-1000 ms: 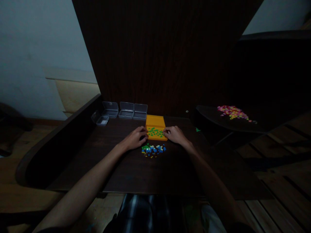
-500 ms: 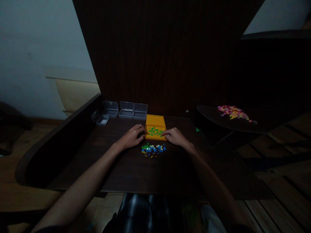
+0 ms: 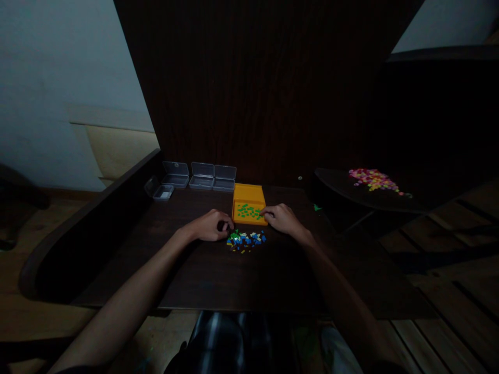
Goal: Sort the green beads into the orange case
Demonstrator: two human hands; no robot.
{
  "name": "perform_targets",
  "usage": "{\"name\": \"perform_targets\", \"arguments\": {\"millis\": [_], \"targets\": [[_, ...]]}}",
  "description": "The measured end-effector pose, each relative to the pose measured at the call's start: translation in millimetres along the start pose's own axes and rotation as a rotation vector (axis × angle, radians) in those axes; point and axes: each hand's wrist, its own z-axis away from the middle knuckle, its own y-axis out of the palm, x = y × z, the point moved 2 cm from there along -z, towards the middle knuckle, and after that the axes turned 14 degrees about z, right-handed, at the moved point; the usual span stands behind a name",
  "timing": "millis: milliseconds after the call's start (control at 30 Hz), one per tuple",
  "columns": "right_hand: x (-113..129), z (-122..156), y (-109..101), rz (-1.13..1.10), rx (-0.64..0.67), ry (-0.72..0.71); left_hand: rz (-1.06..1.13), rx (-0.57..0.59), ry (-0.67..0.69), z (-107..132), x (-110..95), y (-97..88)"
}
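Note:
An orange tray (image 3: 248,195) lies on the dark table (image 3: 218,270) and holds several small green pieces (image 3: 248,211). Just in front of it sits a small heap of mixed blue, green, yellow and white pieces (image 3: 245,240). My left hand (image 3: 208,227) rests on the table at the heap's left edge, fingers curled in a pinch; what they hold is too small to see. My right hand (image 3: 281,218) lies at the tray's right front corner, fingertips curled together over the green pieces.
Three clear plastic boxes (image 3: 199,176) with open lids stand at the table's back, a fourth small box (image 3: 161,192) to their left. A pile of pink and yellow pieces (image 3: 372,179) lies on a dark side surface at right. A raised dark rail (image 3: 89,218) borders the table's left side.
My left hand has drawn back from the tray's left front corner down to the mixed heap. My right hand has stayed at the tray's right edge.

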Motion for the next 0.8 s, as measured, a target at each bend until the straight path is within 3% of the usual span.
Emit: {"name": "perform_targets", "arguments": {"millis": [100, 200, 333, 567, 800], "targets": [[17, 2, -3, -0.069, -0.035, -0.068, 0.005, 0.027, -0.010, 0, -1, 0.7], [41, 7, -1, -0.157, -0.042, -0.254, 0.005, 0.020, 0.000, 0, -1, 1.3], [60, 11, 4, -0.184, 0.039, -0.400, 0.011, 0.030, 0.005, 0, 2, 2.8], [57, 15, -4, -0.148, 0.154, -0.384, 0.030, 0.055, 0.055, -1, -1, 4.9], [57, 17, -7, -0.201, 0.145, -0.373, 0.058, 0.064, 0.091, -2, -10, 7.2]]}}
